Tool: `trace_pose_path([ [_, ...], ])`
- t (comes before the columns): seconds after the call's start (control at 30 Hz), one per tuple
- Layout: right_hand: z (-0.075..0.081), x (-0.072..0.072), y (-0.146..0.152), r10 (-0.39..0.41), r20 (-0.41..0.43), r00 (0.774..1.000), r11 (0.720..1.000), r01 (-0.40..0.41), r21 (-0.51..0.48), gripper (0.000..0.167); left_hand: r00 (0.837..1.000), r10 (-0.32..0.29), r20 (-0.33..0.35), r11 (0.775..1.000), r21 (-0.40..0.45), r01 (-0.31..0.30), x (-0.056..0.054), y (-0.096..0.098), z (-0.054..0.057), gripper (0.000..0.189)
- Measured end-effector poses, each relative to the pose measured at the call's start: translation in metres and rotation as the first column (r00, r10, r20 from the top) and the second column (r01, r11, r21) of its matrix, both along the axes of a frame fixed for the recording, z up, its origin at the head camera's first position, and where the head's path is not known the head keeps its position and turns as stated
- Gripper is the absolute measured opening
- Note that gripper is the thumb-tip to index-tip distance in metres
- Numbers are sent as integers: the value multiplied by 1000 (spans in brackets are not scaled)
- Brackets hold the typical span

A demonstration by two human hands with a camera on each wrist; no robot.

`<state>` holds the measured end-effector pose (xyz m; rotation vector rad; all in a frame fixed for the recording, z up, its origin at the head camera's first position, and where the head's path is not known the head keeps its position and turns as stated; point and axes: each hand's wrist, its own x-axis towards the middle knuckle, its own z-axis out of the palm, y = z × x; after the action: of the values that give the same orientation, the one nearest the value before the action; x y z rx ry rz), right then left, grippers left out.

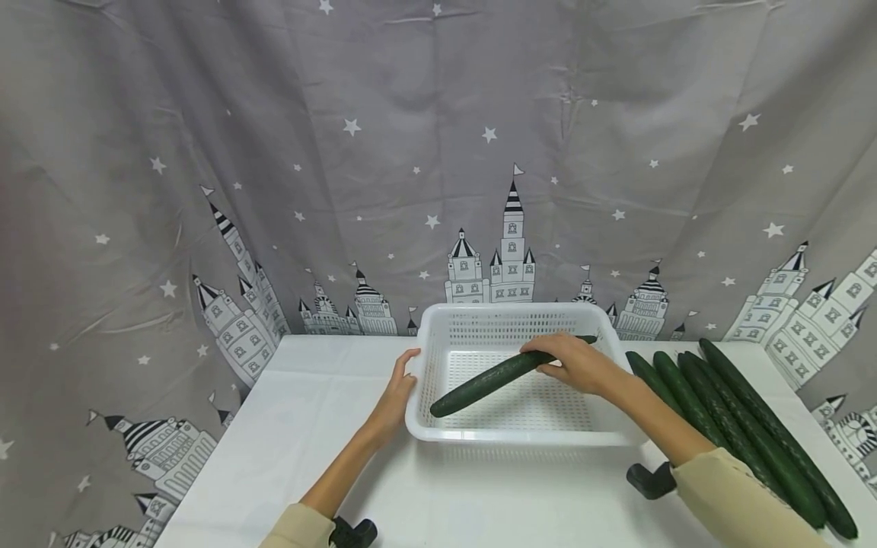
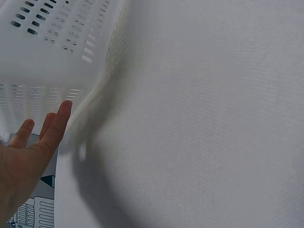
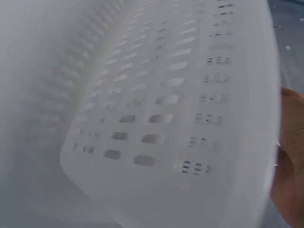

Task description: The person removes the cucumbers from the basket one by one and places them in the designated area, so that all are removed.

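Observation:
A long dark-green cucumber (image 1: 483,382) lies slantwise over the inside of a white perforated plastic basket (image 1: 521,437). My right hand (image 1: 578,364) grips it near its far right end, thumb on the near side and fingers over the top. Whether the cucumber's lower left end touches the basket floor, I cannot tell. At the basket's left side is my left hand (image 1: 396,392), its fingertips against the outer wall. The left wrist view shows the fingers of that hand (image 2: 35,152) fairly straight beside the slotted wall. Only part of the right hand (image 3: 290,159) shows past the rim in the right wrist view.
Several more cucumbers (image 1: 740,411) lie side by side on the white table (image 1: 274,434), right of the basket, partly behind the right forearm. A grey curtain (image 1: 384,175) with stars and castles hangs behind the table. Dark wrist devices (image 1: 651,481) sit by both sleeves.

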<state>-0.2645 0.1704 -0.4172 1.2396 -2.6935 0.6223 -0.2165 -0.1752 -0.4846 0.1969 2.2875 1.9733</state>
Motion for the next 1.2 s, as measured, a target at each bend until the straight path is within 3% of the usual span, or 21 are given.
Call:
trace_pose_path([
  [0.3,26,11,10,-17,-48,999,996,13,-91,42,1000,-3,1,1000,-25,3,1,-1,1,50],
  [0.63,51,29,29,-90,-69,994,978,75,-195,41,1000,-20,-5,1000,-17,20,1,0,2,52],
  [0.93,59,57,68,-212,-60,975,947,190,-260,44,1000,-18,19,999,-33,19,-2,0,1,52],
  [1.2,54,72,112,-328,-75,942,910,293,-292,50,1000,-2,1,998,-65,2,0,0,2,52],
])
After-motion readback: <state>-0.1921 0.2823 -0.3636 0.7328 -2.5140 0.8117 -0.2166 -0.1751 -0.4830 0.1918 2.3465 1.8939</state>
